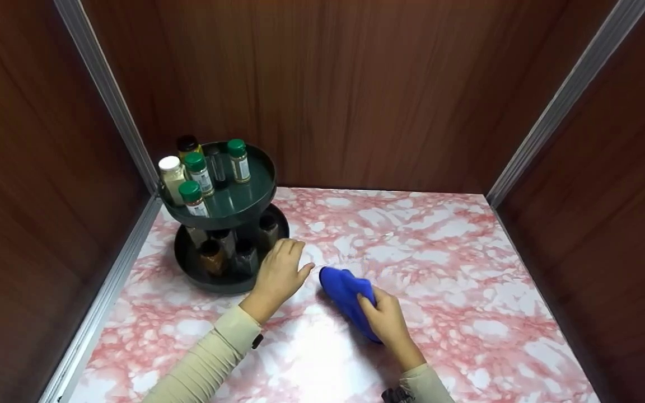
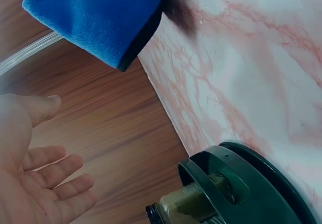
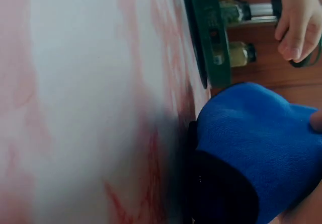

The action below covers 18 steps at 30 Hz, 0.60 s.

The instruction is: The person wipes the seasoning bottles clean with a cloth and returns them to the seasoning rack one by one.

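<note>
A blue cloth (image 1: 346, 292) with a dark edge is gripped by my right hand (image 1: 388, 320) between thumb and fingers. It hangs down close to the tabletop, and the right wrist view shows its fuzzy surface (image 3: 256, 133). My left hand (image 1: 280, 273) is raised beside the lower tier of a dark green two-tier turntable rack (image 1: 244, 210). Its fingers are apart and hold nothing, as the left wrist view of the palm (image 2: 20, 178) shows. Whether the left fingers touch the rack is not plain.
Green-capped spice jars (image 1: 240, 168), a white-capped jar (image 1: 173, 179) and others stand on the rack's top tier. Several dark-capped jars (image 1: 213, 260) fill the lower tier. Wood-grain panels (image 1: 378, 95) enclose the red-and-white marbled tabletop (image 1: 468, 291) on three sides.
</note>
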Motion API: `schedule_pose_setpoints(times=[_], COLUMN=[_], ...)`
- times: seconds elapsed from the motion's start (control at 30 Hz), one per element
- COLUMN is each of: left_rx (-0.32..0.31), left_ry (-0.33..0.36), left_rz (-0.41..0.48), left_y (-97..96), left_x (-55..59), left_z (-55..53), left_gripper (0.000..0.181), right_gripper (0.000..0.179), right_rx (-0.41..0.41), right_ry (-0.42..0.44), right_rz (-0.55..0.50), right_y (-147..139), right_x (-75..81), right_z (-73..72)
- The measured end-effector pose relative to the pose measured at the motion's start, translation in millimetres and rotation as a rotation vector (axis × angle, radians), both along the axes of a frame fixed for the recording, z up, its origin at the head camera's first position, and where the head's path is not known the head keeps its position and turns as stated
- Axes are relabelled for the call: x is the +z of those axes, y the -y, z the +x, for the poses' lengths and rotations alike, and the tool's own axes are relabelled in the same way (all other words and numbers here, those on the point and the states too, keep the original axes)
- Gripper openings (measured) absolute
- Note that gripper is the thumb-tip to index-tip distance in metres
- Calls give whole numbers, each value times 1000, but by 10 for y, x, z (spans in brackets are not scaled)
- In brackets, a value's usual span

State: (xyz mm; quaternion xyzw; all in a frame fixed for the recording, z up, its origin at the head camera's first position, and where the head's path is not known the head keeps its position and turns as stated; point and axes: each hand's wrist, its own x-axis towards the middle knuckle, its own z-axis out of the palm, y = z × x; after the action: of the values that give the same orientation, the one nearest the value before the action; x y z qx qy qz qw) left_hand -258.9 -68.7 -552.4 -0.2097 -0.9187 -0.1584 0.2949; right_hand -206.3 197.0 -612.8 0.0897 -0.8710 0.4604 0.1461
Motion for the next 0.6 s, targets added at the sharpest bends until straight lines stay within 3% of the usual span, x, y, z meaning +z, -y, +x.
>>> schedule_pose_setpoints(times=[0.2,0.37,0.6], left_rx=[2,3,-19], left_ry=[11,2,5], left_rz=[7,-7,-5], left_y=[28,31,35], left_x=[-2,-2,-34], left_z=[22,31,42], left_gripper=[51,50,51], right_gripper=[2,18,5], right_rx=[92,174,240], right_ry=[-28,-39,-36], right_rz=[100,188,296], right_y=[24,21,3], right_x=[-19,-30,-54], right_z=[8,13,47])
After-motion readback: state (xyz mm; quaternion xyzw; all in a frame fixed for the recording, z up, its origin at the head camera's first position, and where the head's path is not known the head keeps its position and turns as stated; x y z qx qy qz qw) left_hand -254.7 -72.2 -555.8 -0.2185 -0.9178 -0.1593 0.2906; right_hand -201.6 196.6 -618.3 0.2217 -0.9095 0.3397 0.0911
